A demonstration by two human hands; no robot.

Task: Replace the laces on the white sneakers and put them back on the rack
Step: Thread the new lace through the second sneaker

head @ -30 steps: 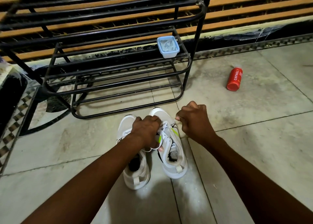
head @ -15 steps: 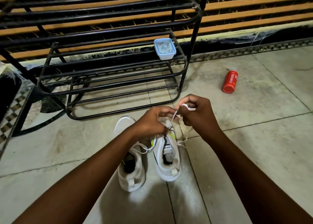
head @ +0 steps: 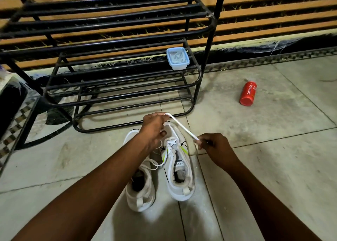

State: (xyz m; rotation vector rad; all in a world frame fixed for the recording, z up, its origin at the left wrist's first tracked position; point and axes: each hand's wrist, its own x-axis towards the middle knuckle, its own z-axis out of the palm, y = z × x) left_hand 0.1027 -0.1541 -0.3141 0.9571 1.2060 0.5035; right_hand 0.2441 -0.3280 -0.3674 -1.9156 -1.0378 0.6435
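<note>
Two white sneakers stand side by side on the floor tiles, toes toward the black metal rack (head: 197,73). The right sneaker (head: 179,169) has green accents and a lace crossed near its toe. The left sneaker (head: 140,189) lies partly under my left forearm, with loose lace spilling from it. A white lace (head: 182,126) runs taut between my hands above the right sneaker's toe. My left hand (head: 154,129) pinches its upper end. My right hand (head: 212,144) pinches its lower end, just right of the shoe.
A small blue plastic container (head: 177,60) sits on the rack's middle shelf at the right end. A red Cinthol bottle (head: 248,93) lies on the floor to the right. A slatted wooden wall stands behind the rack. A dark object (head: 11,102) sits at the left edge.
My hands were together over the right sneaker's toe. They have drawn apart, the right hand moving down and right, and the lace is stretched straight between them.
</note>
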